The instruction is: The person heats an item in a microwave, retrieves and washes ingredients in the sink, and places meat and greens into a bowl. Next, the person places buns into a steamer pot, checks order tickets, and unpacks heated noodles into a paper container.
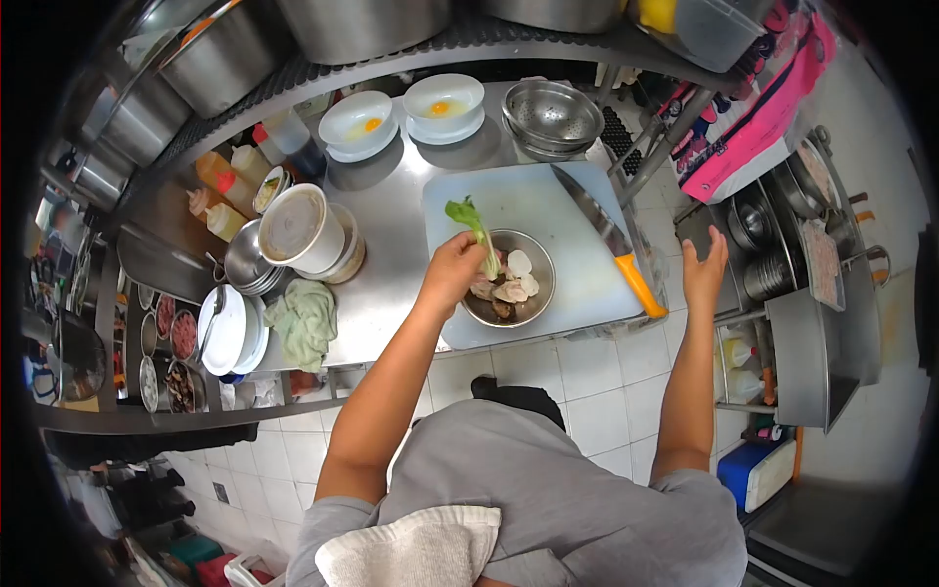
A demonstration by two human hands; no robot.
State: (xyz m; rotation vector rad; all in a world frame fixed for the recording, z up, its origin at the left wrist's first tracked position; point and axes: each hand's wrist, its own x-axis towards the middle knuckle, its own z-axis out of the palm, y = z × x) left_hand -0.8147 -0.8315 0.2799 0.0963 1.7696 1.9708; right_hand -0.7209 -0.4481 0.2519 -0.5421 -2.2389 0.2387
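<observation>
My left hand (457, 268) pinches a stalk of leafy greens (473, 220), its leaf pointing up and away from me. The stalk's lower end is over or in a steel bowl (549, 284); I cannot tell whether it touches the food. In the bowl lie pale round slices (518, 262), pieces of meat (510, 292) and something dark. The bowl stands on a white cutting board (577, 303). A large knife (599, 217) with an orange handle lies along the board's right side. My right hand (704, 264) is raised off to the right, fingers apart, holding nothing.
Two white bowls with raw egg (358, 119) and stacked colanders (553, 115) stand at the back. Leftward are tubs (303, 227), squeeze bottles (224, 221), white plates (223, 338) and a green cloth (301, 323). A shelf (430, 73) with pots overhangs the counter. Right: a pan rack (763, 210).
</observation>
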